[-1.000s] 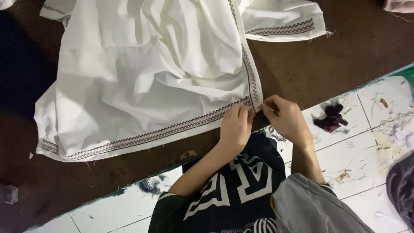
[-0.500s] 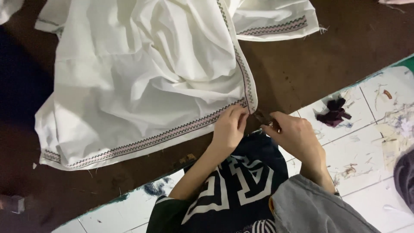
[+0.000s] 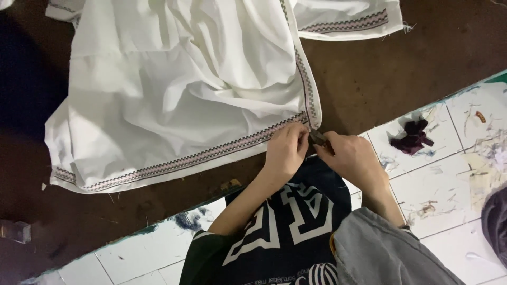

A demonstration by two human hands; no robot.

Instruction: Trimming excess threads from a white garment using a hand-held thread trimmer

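- The white garment [image 3: 179, 105] lies spread on the dark bench [image 3: 401, 68]; its embroidered hem corner sits at the near edge, right at the hands.
- Left hand [image 3: 285, 150] pinches that corner — fingers closed on the cloth.
- Right hand [image 3: 354, 158], just beside it, grips a small dark tool [image 3: 318, 138], pointed leftward at the corner.
- The hem band runs away leftward from the fingers.

Garment [image 3: 179, 100] on the table [image 3: 401, 68], both hands at its near corner, tiled floor [image 3: 454, 174] to the right.
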